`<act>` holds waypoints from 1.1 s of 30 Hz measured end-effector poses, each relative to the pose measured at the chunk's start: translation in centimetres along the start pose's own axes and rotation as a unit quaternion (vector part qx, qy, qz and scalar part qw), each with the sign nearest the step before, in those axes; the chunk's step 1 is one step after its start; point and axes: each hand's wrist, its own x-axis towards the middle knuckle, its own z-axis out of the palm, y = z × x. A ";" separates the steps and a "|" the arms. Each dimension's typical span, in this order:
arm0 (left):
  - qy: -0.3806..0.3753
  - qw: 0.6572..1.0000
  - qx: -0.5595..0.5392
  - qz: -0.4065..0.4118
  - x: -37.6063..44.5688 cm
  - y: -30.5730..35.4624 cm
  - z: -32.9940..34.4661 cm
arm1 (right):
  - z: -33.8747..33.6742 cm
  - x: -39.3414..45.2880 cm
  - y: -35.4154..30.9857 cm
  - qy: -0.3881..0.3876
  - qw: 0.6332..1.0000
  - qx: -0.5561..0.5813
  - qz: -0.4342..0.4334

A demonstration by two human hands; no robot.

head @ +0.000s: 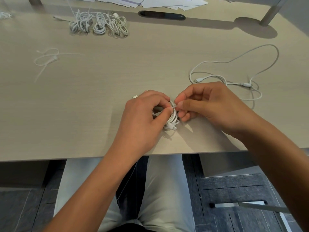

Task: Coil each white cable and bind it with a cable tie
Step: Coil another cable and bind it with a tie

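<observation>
While the desk point(100, 101) lay pale and wood-grained under the camera, its near edge ran just above the person's lap, w/ dark carpet tiles below. Far side held a black cable slot point(161, 15), scattered papers point(150, 2) and two metal legs; wide bare stretches sat left of centre and betw. the hands and the far items. Near the front edge, centre, the left hand point(143, 114) gripped the coiled cable point(172, 119), fingers curled round the loops, one plug poking out at the bottom. Right hand point(205, 104) pinched the cable tie point(174, 107) at the coil's top, thumb and forefinger closed on it. Just beyond the right hand an uncoiled cable point(234, 71) sprawled in loose loops, close enough to touch the knuckles' side. Loose cable ties point(48, 59) lay far left, well apart. Bundled cables point(100, 24) sat in a row at the far left-centre.
</observation>
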 end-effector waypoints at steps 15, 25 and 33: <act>0.010 1.000 -0.021 -0.018 0.0 0.2 -0.1 | 0.7 -0.1 0.5 0.029 0.999 -0.017 -0.040; 0.007 1.000 -0.018 -0.011 -0.1 0.1 -0.1 | 0.1 -2.4 1.6 0.019 0.981 -0.115 -0.154; 0.005 0.999 -0.027 -0.025 -0.1 0.3 -0.2 | 1.0 -2.1 2.2 0.039 0.958 -0.189 -0.211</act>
